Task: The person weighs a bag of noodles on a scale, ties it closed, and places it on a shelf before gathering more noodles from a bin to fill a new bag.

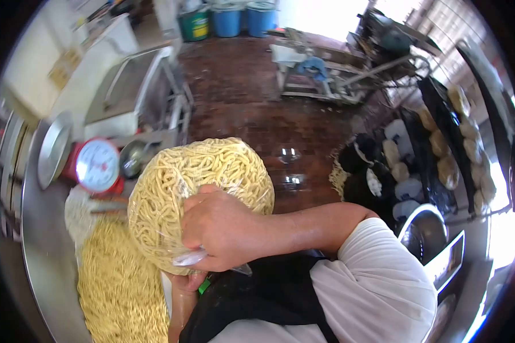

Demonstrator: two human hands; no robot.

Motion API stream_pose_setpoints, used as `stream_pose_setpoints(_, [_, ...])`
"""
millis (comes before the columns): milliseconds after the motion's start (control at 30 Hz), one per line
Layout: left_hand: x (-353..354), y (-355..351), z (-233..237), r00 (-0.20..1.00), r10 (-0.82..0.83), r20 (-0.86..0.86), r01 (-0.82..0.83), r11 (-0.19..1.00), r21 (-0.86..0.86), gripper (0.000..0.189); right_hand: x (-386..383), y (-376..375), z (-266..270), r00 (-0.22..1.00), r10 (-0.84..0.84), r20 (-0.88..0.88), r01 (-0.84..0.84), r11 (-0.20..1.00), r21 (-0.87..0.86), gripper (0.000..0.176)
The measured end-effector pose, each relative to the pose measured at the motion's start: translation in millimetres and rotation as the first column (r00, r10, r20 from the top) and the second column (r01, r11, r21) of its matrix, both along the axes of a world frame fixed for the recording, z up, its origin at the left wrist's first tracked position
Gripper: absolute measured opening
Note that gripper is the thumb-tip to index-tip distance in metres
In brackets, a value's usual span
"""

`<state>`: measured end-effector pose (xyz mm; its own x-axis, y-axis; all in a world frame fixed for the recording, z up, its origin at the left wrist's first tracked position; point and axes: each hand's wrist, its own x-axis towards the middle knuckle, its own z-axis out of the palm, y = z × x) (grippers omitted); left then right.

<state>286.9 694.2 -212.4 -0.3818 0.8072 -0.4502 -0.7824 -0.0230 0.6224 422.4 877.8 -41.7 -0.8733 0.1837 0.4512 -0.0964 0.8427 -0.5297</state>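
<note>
right hand [220,226] closed on a rounded, clear plastic bag of thick yellow noodles [206,166]

the fingers of the right hand were curled together and seemed clamped on the gathered plastic at the near side of the bag, where a pale crumpled edge came out below them. this grip was perhaps chosen so that the noodles could not fall out. the left hand [194,281] was under the bag, at the side nearest the body, probably to carry its weight; its fingers were mostly hidden, so i cannot tell if they were apart or together.

the bag was in front of the person's black apron [269,297], and in the view it covered a corner of a long heap of loose yellow noodles [117,274]. whether it touched the heap, i cannot tell. the heap lay on a grey steel counter [47,251] at the left, within easy reach, i suppose.

beyond the heap stood a red scale with a round white dial [97,166]. the dial was turned upward, maybe for easy reading, but its number was too small to read. just beside the scale was a small, shiny metal bowl [132,160], and on its other side a wide, round metal pan [56,148].
</note>
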Motion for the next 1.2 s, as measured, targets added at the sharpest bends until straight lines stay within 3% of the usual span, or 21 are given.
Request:
stream_pose_setpoints(33, [13,26,4,0.999,-0.04,-0.03,0.039,0.999,-0.033,0.097,18,18,0,0.999,-0.053,-0.008,0.052,0.998,-0.026,0.035])
stream_pose_setpoints(133, [58,108,32,0.978,-0.095,0.183,0.075,0.991,0.11,0.097,62,75,-10,0.976,-0.217,-0.007,0.217,0.974,-0.069,0.037])
stream_pose_setpoints(167, [65,129,31,0.937,-0.274,0.216,0.232,0.952,0.202,0.101,75,96,-14,0.969,-0.246,-0.004,0.246,0.967,-0.061,0.037])
stream_pose_setpoints(300, [108,208,43,0.897,-0.422,0.13,0.409,0.906,0.113,0.111,119,168,-36,0.929,-0.37,-0.019,0.361,0.916,-0.177,0.041])
stream_pose_setpoints(367, [114,241,33,0.867,-0.487,0.106,0.48,0.873,0.085,0.111,136,203,-46,0.909,-0.416,-0.034,0.4,0.892,-0.212,0.042])
stream_pose_setpoints(433, [116,279,19,0.829,-0.552,0.086,0.548,0.834,0.067,0.111,155,235,-57,0.897,-0.436,0.075,0.434,0.836,-0.335,0.043])
stream_pose_setpoints(533, [130,330,-1,0.703,-0.692,0.164,0.682,0.721,0.121,0.11,190,268,-66,0.812,-0.554,0.181,0.582,0.756,-0.299,0.044])
stream_pose_setpoints(600, [134,366,-17,0.617,-0.76,0.206,0.75,0.646,0.141,0.107,212,289,-82,0.77,-0.626,0.12,0.632,0.724,-0.276,0.049])
stream_pose_setpoints(667, [144,403,-22,0.523,-0.823,0.224,0.816,0.559,0.15,0.104,242,306,-84,0.675,-0.687,0.269,0.729,0.566,-0.385,0.053])
stream_pose_setpoints(700, [150,422,-24,0.459,-0.856,0.239,0.851,0.501,0.158,0.102,261,315,-89,0.626,-0.724,0.29,0.773,0.524,-0.358,0.053])
stream_pose_setpoints(733, [160,457,-36,0.452,-0.862,0.23,0.857,0.491,0.156,0.102,299,333,-83,0.558,-0.709,0.431,0.781,0.273,-0.561,0.049])
stream_pose_setpoints(800, [176,502,-61,0.094,-0.995,0.039,0.959,0.101,0.265,0.095,350,353,-87,0.486,-0.704,0.518,0.805,0.129,-0.58,0.038])
stream_pose_setpoints(833, [192,523,-49,0.074,-0.997,-0.032,0.985,0.068,0.16,0.089,376,362,-99,0.454,-0.729,0.512,0.776,0.042,-0.629,0.034])
stream_pose_setpoints(867, [204,543,-47,0.081,-0.996,-0.032,0.985,0.075,0.158,0.089,400,369,-110,0.462,-0.725,0.511,0.774,0.048,-0.631,0.034])
stream_pose_setpoints(933, [224,583,-47,0.13,-0.98,-0.153,0.99,0.136,-0.035,0.085,453,380,-128,0.344,-0.814,0.468,0.634,-0.166,-0.755,0.026])
stream_pose_setpoints(1067, [242,636,-86,0.462,-0.881,-0.102,0.763,0.454,-0.459,0.074,583,426,-142,0.307,-0.84,0.447,0.596,-0.197,-0.779,0.023])
stream_pose_setpoints(1133, [244,643,-116,0.621,-0.781,-0.059,0.584,0.512,-0.63,0.072,661,448,-156,0.173,-0.783,0.597,0.688,-0.338,-0.642,0.023])
stream_pose_setpoints(1200, [266,648,-128,0.692,-0.72,-0.054,0.481,0.516,-0.709,0.07,739,485,-147,0.078,-0.723,0.687,0.812,-0.354,-0.464,0.025])
